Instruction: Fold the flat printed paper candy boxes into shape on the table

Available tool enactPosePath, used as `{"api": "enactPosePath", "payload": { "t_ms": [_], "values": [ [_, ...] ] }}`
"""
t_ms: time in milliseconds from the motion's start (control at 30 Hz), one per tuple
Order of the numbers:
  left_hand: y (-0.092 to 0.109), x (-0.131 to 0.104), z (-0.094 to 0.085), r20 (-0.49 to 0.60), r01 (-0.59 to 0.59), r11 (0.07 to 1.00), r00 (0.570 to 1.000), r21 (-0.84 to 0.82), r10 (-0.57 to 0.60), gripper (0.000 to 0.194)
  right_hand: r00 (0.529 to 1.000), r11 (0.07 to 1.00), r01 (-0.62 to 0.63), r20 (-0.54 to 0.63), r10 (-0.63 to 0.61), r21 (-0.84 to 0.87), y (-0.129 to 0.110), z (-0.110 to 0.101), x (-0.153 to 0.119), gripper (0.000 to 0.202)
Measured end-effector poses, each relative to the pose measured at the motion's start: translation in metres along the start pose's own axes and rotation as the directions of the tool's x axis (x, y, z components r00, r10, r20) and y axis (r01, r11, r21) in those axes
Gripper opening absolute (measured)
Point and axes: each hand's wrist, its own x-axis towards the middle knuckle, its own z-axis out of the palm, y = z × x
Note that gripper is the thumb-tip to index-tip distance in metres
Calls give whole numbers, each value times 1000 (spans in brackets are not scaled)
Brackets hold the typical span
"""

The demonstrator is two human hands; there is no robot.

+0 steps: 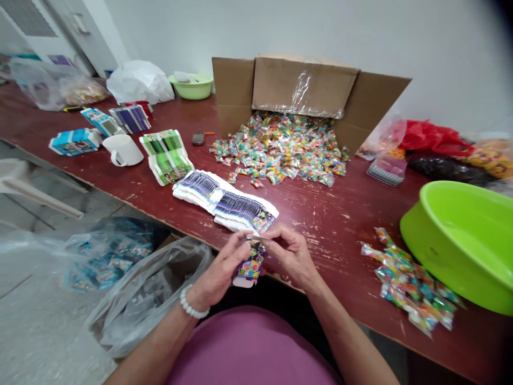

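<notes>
Between my two hands is a small purple printed candy box (249, 267), held upright just off the table's front edge. My left hand (222, 270) wraps its side and upper end, a white beaded bracelet (191, 303) at the wrist. At the box's top, my right hand (289, 251) pinches a pale flap with thumb and fingers. Right beyond my fingers lie two rows of flat purple boxes (244, 209), stacked in a leaning line. To the right, a loose pile of wrapped candies (412, 289) rests on the dark red table (332, 235).
A tipped cardboard box (304, 88) spills a heap of wrapped candies (280, 149) at the back. A green basin (452, 251) stands right. Left are green flat boxes (166, 155), a white mug (122, 150) and blue boxes (76, 142). Below left sits a plastic-lined carton (156, 299).
</notes>
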Motion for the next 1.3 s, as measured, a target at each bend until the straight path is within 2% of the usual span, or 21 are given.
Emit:
{"api": "enactPosePath", "payload": {
  "t_ms": [67, 167, 200, 267, 367, 433, 533, 633, 700, 833, 933, 1000, 1067, 1100, 1133, 1167, 1200, 1300],
  "values": [
    [-3, 1, 1, 44, 129, 991, 991, -43, -127, 48, 996, 989, 79, 59, -72, -125, -1, 0, -1, 15],
    [-7, 3, 3, -62, 163, 985, 984, -54, -166, 55, 980, 975, 140, 168, -111, -172, -6, -1, 0, 16],
    [-7, 4, 4, -93, 154, 987, 983, -41, -157, 57, 982, 986, 101, 175, -77, -131, -7, -1, 0, 16],
    [-8, 5, 6, -113, 123, 992, 986, 8, -121, 60, 982, 998, -55, 180, 54, 3, -8, 0, 2, 15],
    [-8, 7, 6, -120, 67, 991, 991, 114, -53, 66, 943, 941, -289, 224, 247, 177, -7, 4, 7, 20],
    [-9, 8, 4, -123, 58, 983, 992, 173, -37, 71, 923, 906, -358, 233, 306, 225, -7, 7, 9, 20],
    [-11, 9, -1, -113, 66, 979, 993, 195, -44, 74, 923, 900, -371, 201, 329, 231, -5, 11, 11, 20],
    [-12, 9, -5, -124, 55, 979, 992, 198, -31, 72, 944, 930, -315, 165, 286, 188, -4, 12, 9, 19],
    [-10, 9, -5, -122, 41, 980, 992, 195, -17, 69, 955, 956, -250, 199, 219, 152, -6, 10, 7, 17],
    [-6, 7, -3, -88, 33, 991, 996, 126, -22, 67, 958, 1000, 11, 287, -8, -8, -15, 4, 4, 14],
    [-7, 5, -5, -95, 35, 995, 995, 91, -27, 61, 941, 969, 172, 322, -107, -178, -16, 2, 9, 13],
    [-10, 3, -7, -102, 46, 998, 994, 47, -41, 52, 905, 940, 230, 412, -110, -253, -12, 0, 24, 12],
    [-14, -1, -9, -116, 75, 997, 990, -31, -78, 41, 887, 911, 239, 456, -64, -337, -3, -2, 55, 14],
    [-17, -3, -10, -122, 95, 993, 987, -74, -104, 37, 911, 893, 213, 412, -35, -397, 3, -3, 75, 15],
    [-19, -6, -11, -125, 119, 986, 983, -113, -133, 34, 959, 843, 135, 282, 20, -520, 10, -4, 96, 17],
    [-22, -8, -13, -121, 144, 980, 980, -140, -161, 32, 987, 748, 25, 137, 89, -663, 18, -5, 119, 20],
    [-24, -11, -15, -108, 168, 974, 977, -154, -186, 31, 992, 696, -46, 48, 115, -717, 27, -5, 141, 23],
    [-27, -16, -27, -82, 197, 973, 975, -124, -208, 31, 982, 590, -175, -96, 162, -788, 54, -2, 191, 30]
  ]
}}
